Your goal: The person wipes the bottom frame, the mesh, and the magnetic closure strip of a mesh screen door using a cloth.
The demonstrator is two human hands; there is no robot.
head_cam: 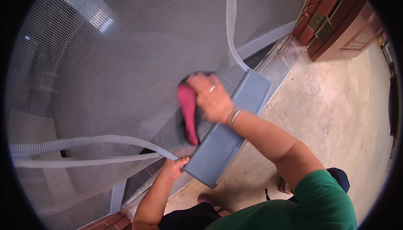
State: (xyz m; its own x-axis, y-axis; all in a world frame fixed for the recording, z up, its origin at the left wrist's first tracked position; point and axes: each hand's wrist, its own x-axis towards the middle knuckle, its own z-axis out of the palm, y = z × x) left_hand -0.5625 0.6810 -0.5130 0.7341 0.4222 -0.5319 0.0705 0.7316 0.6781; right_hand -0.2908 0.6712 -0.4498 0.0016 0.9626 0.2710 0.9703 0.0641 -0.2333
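My right hand (212, 96), blurred and wearing a ring, presses a pink and dark cloth (189, 113) against a grey mesh screen (126, 88). A bangle is on that wrist. My left hand (174, 168) grips the near left corner of a blue-grey plastic panel (217, 152), its thumb on the corner by a whitish ribbed strip (135, 140). My right forearm crosses above the panel, which lies slantwise along the mesh's lower edge. A second pale strip (231, 25) runs down the mesh to the panel's far end.
A reddish-brown wooden door (349, 37) with a metal hinge (319, 25) stands at the upper right. A metal threshold (277, 60) runs beneath the panel. Pale concrete floor (315, 104) spreads to the right. My feet are partly visible below.
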